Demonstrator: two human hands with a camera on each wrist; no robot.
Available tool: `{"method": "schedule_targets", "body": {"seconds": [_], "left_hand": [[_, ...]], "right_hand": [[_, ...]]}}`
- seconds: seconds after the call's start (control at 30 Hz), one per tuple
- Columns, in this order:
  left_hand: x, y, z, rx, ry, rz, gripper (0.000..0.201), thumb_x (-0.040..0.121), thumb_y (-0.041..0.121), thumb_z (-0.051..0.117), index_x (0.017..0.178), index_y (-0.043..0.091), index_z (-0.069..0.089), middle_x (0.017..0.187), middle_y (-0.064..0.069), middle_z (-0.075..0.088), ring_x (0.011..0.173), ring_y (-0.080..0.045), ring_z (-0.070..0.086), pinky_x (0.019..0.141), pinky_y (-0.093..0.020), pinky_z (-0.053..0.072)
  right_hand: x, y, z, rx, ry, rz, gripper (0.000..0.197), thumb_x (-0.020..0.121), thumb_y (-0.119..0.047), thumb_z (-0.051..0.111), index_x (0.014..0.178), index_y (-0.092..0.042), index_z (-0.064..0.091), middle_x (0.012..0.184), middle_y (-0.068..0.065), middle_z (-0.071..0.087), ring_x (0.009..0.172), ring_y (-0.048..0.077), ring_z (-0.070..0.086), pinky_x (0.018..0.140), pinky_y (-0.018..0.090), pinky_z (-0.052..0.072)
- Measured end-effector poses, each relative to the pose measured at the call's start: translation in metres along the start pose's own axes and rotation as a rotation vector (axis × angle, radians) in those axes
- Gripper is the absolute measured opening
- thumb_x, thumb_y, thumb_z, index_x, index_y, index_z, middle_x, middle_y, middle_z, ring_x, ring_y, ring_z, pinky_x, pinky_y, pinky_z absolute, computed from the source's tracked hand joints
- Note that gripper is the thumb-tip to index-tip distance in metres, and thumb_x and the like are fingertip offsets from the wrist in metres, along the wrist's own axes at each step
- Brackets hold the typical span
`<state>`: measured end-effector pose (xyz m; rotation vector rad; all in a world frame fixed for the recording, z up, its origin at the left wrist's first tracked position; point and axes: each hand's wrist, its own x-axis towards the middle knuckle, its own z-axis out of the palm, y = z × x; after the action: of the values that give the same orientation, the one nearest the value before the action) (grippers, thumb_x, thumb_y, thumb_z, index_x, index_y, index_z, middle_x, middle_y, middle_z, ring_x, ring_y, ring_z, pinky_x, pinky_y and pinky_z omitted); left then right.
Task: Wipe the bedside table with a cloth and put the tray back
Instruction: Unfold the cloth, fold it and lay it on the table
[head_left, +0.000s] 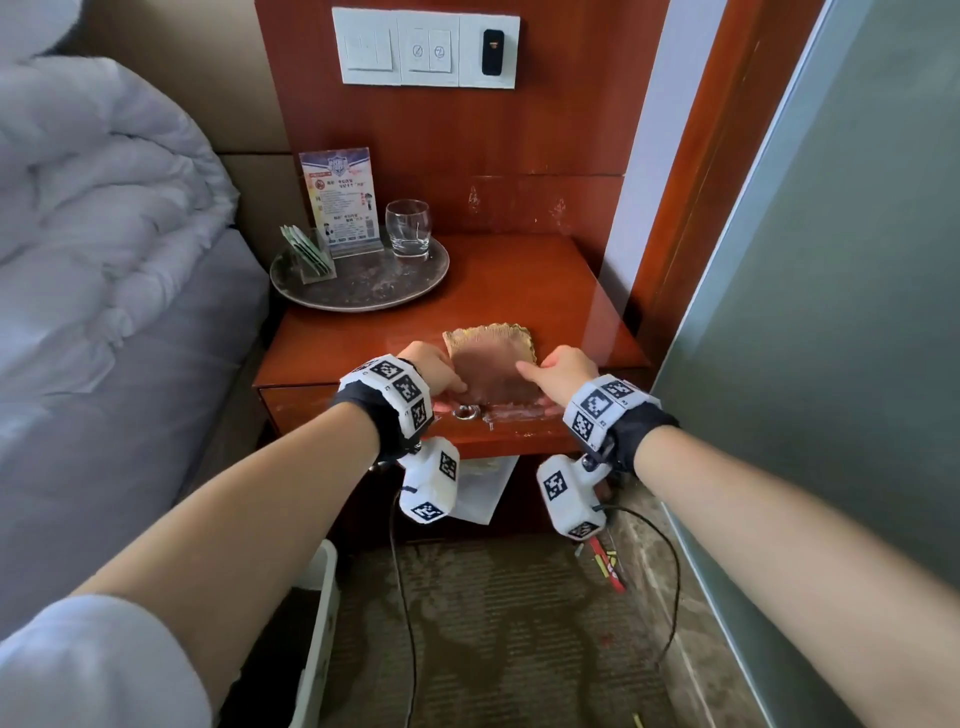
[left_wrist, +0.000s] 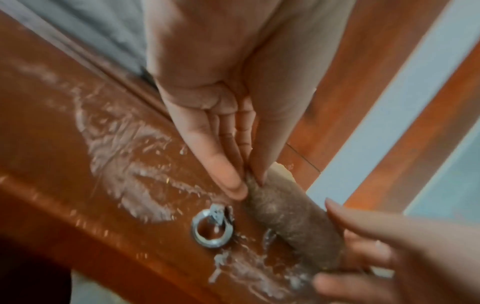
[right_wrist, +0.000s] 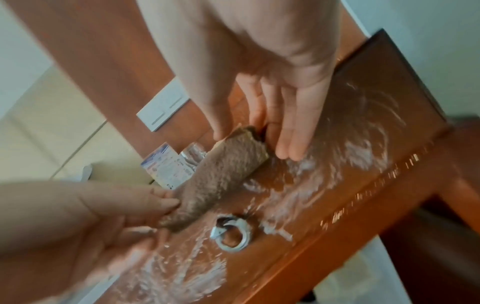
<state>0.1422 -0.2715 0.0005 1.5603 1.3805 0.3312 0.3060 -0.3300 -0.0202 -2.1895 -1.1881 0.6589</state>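
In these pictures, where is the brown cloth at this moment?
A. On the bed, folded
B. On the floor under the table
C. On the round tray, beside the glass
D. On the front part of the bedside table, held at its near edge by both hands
D: the brown cloth lies on the front of the bedside table, and the left hand and right hand pinch its near edge; the tray sits behind it.

Both bare forearms reached forward side by side, the left hand (head_left: 434, 371) and the right hand (head_left: 563, 371) near each other, each with thumb and fingers pinching the cloth (head_left: 491, 364) between them.
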Motion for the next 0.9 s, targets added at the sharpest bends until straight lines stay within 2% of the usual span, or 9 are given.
{"method": "schedule_targets", "body": {"seconds": [0.1, 0.17, 0.3, 0.43, 0.5, 0.6, 0.73, 0.8, 0.9], "left_hand": [[-0.005, -0.006, 0.005, -0.130, 0.028, -0.051, 0.018, 0.084, -0.005, 0.064, 0.070, 0.004, 0.057, 0.046, -0.007, 0.063, 0.028, -0.011, 0.057, 0.032, -0.020, 0.048], [-0.008, -0.008, 0.006, -0.157, -0.004, -0.103, 0.012, 0.086, 0.002, 0.064, 0.075, 0.001, 0.060, 0.050, -0.007, 0.065, 0.030, -0.009, 0.058, 0.034, -0.018, 0.049], [-0.009, -0.015, 0.004, -0.310, -0.081, -0.217, 0.014, 0.089, 0.013, 0.064, 0.079, 0.007, 0.056, 0.074, -0.005, 0.058, 0.059, -0.013, 0.058, 0.047, -0.022, 0.055], [-0.013, -0.018, -0.002, -0.437, -0.118, -0.274, 0.024, 0.090, 0.028, 0.061, 0.079, 0.008, 0.052, 0.071, -0.003, 0.050, 0.063, -0.015, 0.049, 0.059, -0.029, 0.048], [-0.015, -0.016, -0.005, -0.517, -0.133, -0.277, 0.022, 0.092, 0.026, 0.057, 0.088, 0.004, 0.053, 0.081, -0.008, 0.054, 0.073, -0.020, 0.053, 0.069, -0.032, 0.050], [-0.023, -0.015, -0.016, -0.639, -0.105, -0.286, 0.030, 0.092, 0.024, 0.058, 0.115, 0.004, 0.051, 0.106, -0.015, 0.059, 0.103, -0.028, 0.058, 0.089, -0.037, 0.051], [-0.038, -0.021, -0.040, -0.782, -0.085, -0.309, 0.027, 0.093, 0.026, 0.056, 0.103, 0.001, 0.054, 0.116, -0.020, 0.059, 0.118, -0.036, 0.057, 0.104, -0.048, 0.043], [-0.050, -0.031, -0.051, -0.771, -0.034, -0.301, 0.028, 0.094, 0.028, 0.054, 0.108, 0.003, 0.055, 0.109, -0.018, 0.063, 0.101, -0.031, 0.064, 0.097, -0.038, 0.048], [-0.072, -0.055, -0.068, -0.751, 0.042, -0.278, 0.026, 0.096, 0.027, 0.050, 0.083, 0.004, 0.053, 0.076, -0.011, 0.058, 0.054, -0.022, 0.063, 0.054, -0.028, 0.054]], "right_hand": [[0.000, 0.003, 0.012, 0.352, -0.093, 0.153, 0.055, 0.082, -0.042, 0.068, 0.115, 0.000, 0.056, 0.107, 0.009, 0.065, 0.089, 0.026, 0.071, 0.083, 0.043, 0.058], [-0.001, 0.001, 0.013, 0.512, -0.075, 0.219, 0.052, 0.080, -0.035, 0.072, 0.113, 0.002, 0.056, 0.107, 0.012, 0.064, 0.090, 0.027, 0.068, 0.085, 0.042, 0.058], [-0.007, -0.004, 0.005, 0.703, -0.177, 0.332, 0.017, 0.085, -0.015, 0.068, 0.089, -0.002, 0.057, 0.080, 0.010, 0.057, 0.066, 0.021, 0.059, 0.084, 0.037, 0.057], [-0.020, -0.016, -0.004, 0.759, -0.371, 0.319, 0.006, 0.091, -0.008, 0.057, 0.096, -0.006, 0.056, 0.067, 0.010, 0.062, 0.052, 0.019, 0.065, 0.050, 0.029, 0.054], [-0.025, -0.021, -0.007, 0.776, -0.363, 0.272, 0.007, 0.091, -0.007, 0.055, 0.097, -0.009, 0.056, 0.069, 0.009, 0.059, 0.060, 0.017, 0.062, 0.068, 0.034, 0.056], [-0.036, -0.029, -0.006, 0.790, -0.423, 0.168, 0.014, 0.094, -0.001, 0.048, 0.101, -0.012, 0.054, 0.097, 0.009, 0.055, 0.081, 0.018, 0.056, 0.091, 0.039, 0.048], [-0.053, -0.052, 0.003, 0.789, -0.452, 0.197, 0.007, 0.094, -0.006, 0.050, 0.093, -0.013, 0.053, 0.085, 0.006, 0.055, 0.073, 0.017, 0.056, 0.067, 0.031, 0.054], [-0.064, -0.066, 0.012, 0.778, -0.456, 0.215, 0.011, 0.091, -0.010, 0.055, 0.082, -0.014, 0.053, 0.076, 0.003, 0.052, 0.067, 0.016, 0.054, 0.066, 0.031, 0.050], [-0.081, -0.081, 0.037, 0.744, -0.524, 0.209, 0.003, 0.092, -0.013, 0.056, 0.089, -0.014, 0.057, 0.081, 0.004, 0.057, 0.067, 0.017, 0.056, 0.067, 0.030, 0.050]]}}
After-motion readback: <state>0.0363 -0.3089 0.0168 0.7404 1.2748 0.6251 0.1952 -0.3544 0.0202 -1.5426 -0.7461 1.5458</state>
